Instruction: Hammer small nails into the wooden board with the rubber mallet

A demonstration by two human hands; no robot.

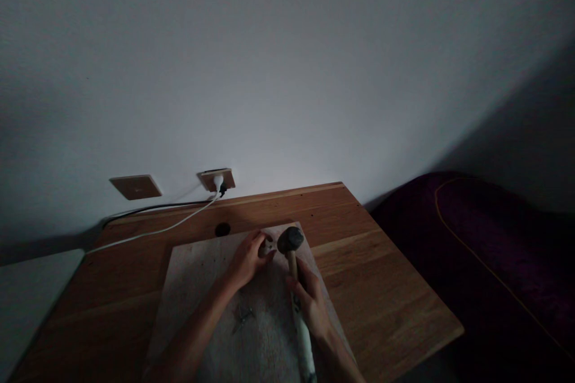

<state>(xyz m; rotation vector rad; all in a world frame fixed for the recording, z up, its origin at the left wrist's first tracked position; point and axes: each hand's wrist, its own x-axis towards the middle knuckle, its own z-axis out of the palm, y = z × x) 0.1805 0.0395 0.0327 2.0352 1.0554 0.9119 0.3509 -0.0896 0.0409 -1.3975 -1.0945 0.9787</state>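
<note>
- My right hand [309, 305] grips the hammer [291, 241] handle.
- My left hand [246, 260] pinches a small piece [268, 246] just beside the hammer head, on the board [193, 275].

Wooden table [381, 287], pale board [193, 269] lying flat on it — white cable [153, 232] at back edge

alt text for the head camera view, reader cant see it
In a dim room, a person's right hand grips a dark-headed mallet with a wooden handle over a pale flat board on a brown wooden desk, while the left hand holds a small pale piece beside the mallet head. A white cable runs to a wall socket behind.
</note>
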